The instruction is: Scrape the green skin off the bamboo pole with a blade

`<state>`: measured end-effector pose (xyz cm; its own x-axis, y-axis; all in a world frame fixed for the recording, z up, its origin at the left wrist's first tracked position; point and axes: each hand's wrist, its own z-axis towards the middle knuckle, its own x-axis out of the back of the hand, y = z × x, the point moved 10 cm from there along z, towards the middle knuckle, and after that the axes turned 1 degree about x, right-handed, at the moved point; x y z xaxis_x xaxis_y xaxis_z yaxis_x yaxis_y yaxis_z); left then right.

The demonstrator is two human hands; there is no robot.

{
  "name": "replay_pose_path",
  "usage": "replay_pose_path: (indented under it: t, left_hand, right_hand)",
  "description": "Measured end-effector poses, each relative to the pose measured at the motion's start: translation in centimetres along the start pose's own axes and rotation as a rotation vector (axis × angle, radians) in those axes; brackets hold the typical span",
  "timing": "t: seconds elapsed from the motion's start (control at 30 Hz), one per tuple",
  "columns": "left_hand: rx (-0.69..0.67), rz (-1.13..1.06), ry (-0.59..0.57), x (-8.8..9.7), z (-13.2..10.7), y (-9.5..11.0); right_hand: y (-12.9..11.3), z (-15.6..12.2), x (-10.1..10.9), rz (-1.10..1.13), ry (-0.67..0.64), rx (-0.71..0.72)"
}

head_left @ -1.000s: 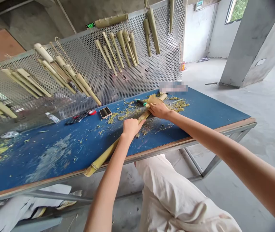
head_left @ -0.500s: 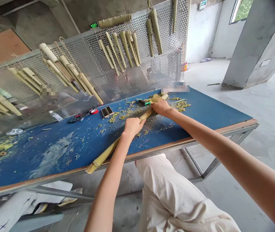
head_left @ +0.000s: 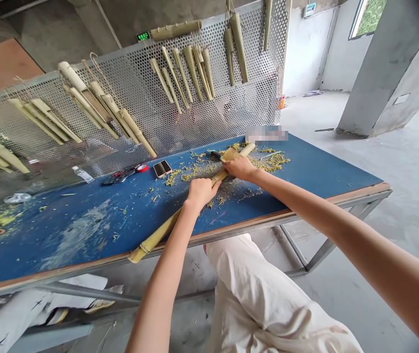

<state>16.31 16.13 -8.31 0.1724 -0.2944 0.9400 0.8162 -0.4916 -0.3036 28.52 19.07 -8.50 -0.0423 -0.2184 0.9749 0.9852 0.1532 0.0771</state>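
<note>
A long bamboo pole (head_left: 160, 234) lies slantwise across the blue table, its near end jutting over the front edge. My left hand (head_left: 201, 191) is wrapped round the pole near its middle. Farther up, my right hand (head_left: 239, 166) is closed on a tan piece that looks like sandpaper (head_left: 230, 154), pressed against the pole. The fingers partly cover the sheet. Just left of it is a dark-handled tool (head_left: 215, 155), partly hidden. Yellow-green shavings (head_left: 275, 161) and grey dust surround the far part of the pole.
On the blue table (head_left: 323, 166) are a phone (head_left: 162, 168), red tape (head_left: 142, 168), dark tools (head_left: 119, 176) and a bottle (head_left: 82, 174). Bamboo pieces hang on a perforated metal panel (head_left: 128, 88) behind. Another person's leg (head_left: 29, 309) shows below left.
My right hand has slid down the pole toward my left hand, taking the sandpaper with it. My left hand stays in place on the pole.
</note>
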Motion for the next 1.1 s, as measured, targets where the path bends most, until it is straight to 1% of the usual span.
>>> replay_pose_path:
  t: [0.07,0.1,0.13,0.23,0.27,0.3,0.4,0.43,0.5,0.57,0.63,0.67,0.77,0.8,0.93,0.97,1.1]
  left_hand:
    - [-0.004,-0.006,0.001,0.0,0.0,0.0]
    - [-0.004,-0.008,-0.002,0.0,0.1,0.0]
    - [-0.005,-0.008,-0.008,-0.1,0.1,0.0]
    - [-0.001,-0.007,-0.009,-0.2,0.3,-0.1]
    - [0.001,-0.006,-0.007,-0.2,0.3,-0.2]
    - [0.004,-0.005,-0.004,-0.2,0.3,-0.2]
    - [0.010,-0.001,0.001,-0.2,0.4,-0.2]
    - [0.010,0.000,-0.002,-0.2,0.4,-0.2]
    - [0.007,0.002,-0.013,-0.3,0.4,-0.2]
    - [0.007,0.008,-0.021,-0.3,0.4,-0.2]
    - [0.013,0.010,-0.023,-0.3,0.5,-0.3]
    - [0.016,0.008,-0.025,-0.2,0.5,-0.4]
    - [0.027,-0.009,-0.042,-0.3,0.5,-0.6]
    - [0.030,-0.015,-0.047,-0.3,0.5,-0.6]
    - [0.030,-0.024,-0.040,-0.3,0.4,-0.3]
    - [0.029,-0.024,-0.035,-0.2,0.4,-0.3]
    - [0.036,-0.029,-0.047,-0.3,0.5,-0.4]
  right_hand:
    - [2.1,0.0,-0.4,0.003,-0.036,-0.138]
    - [2.6,0.0,-0.4,0.012,-0.026,-0.158]
    - [2.6,0.1,-0.3,0.019,-0.004,-0.150]
    - [0.6,0.2,-0.1,0.034,0.053,-0.005]
    - [0.2,0.2,-0.1,0.035,0.061,0.019]
    - [0.2,0.3,-0.1,0.032,0.055,0.013]
    - [2.0,0.6,-0.5,0.016,0.013,-0.128]
    - [2.4,0.7,-0.5,0.011,0.004,-0.145]
    - [2.1,1.0,-0.7,-0.007,-0.015,-0.103]
    - [1.3,1.4,-0.8,-0.025,-0.026,-0.022]
    - [1.2,1.8,-0.7,-0.037,-0.029,0.003]
    - [1.5,2.0,-0.5,-0.042,-0.021,-0.016]
    - [3.2,2.4,-0.6,-0.044,-0.058,-0.128]
    - [3.4,2.4,-0.6,-0.037,-0.066,-0.138]
    - [2.7,1.9,-0.6,-0.012,-0.054,-0.046]
    - [2.7,1.8,-0.6,-0.013,-0.056,-0.041]
    - [3.5,2.0,-0.9,-0.054,-0.110,-0.107]
